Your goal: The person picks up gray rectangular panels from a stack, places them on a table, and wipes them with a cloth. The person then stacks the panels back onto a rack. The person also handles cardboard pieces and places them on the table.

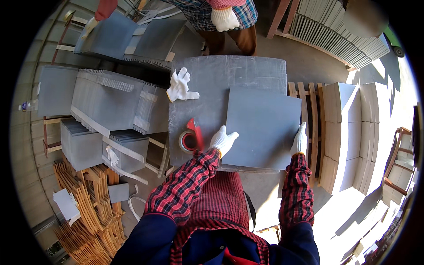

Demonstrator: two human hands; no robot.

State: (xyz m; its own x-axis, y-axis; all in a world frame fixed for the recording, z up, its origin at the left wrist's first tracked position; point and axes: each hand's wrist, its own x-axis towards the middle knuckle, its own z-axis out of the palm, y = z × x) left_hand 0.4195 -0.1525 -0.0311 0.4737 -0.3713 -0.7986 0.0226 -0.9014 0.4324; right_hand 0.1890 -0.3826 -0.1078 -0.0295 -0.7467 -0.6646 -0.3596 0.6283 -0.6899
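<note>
A flat grey square panel (265, 123) lies slightly turned on a plastic-wrapped worktop (198, 115), past its right edge. My left hand (224, 140), in a white knit glove, grips the panel's left edge with the thumb over its top face. My gloved right hand (299, 140) holds the right edge; its fingertips under the panel are hidden. Left of my left hand sits a red tape dispenser (193, 136) with a roll of tape. A loose white glove (180, 85) rests on the worktop's far left.
Stacked grey panels (106, 99) stand on racks at the left, above a wooden slat pile (84, 198). Pale cartons (353, 137) stand beside a wooden pallet (311, 115) at the right. Across the worktop is a person's gloved hand (225, 18); more panels (331, 33) lean at far right.
</note>
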